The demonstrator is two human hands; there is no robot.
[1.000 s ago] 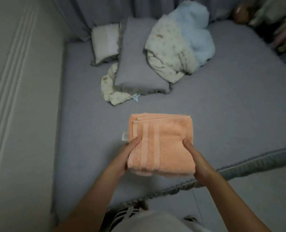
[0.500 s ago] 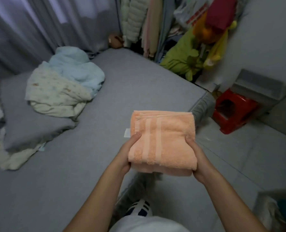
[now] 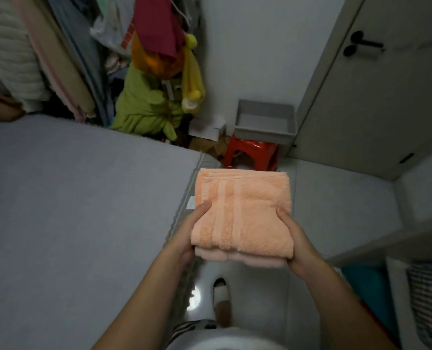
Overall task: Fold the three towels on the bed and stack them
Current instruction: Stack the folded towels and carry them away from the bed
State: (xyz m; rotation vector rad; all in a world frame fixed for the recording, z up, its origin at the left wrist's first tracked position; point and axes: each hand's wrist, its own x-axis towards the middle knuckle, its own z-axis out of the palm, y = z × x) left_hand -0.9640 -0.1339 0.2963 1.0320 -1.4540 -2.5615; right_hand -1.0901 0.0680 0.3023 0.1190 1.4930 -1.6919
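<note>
Peach-orange terry, folded into a squarish stack of towels, is being carried in the air over the floor, just beside the edge of the grey bed. The left hand is grasping the stack's left side, thumb lying on top and fingers hidden beneath. The right hand is grasping the right side in the same manner. A white label is protruding at the stack's left edge. Paler folded layers are showing under the near edge. Beyond, a grey bin is sitting on a red stool near a closed door; hanging clothes are crowding the corner.
</note>
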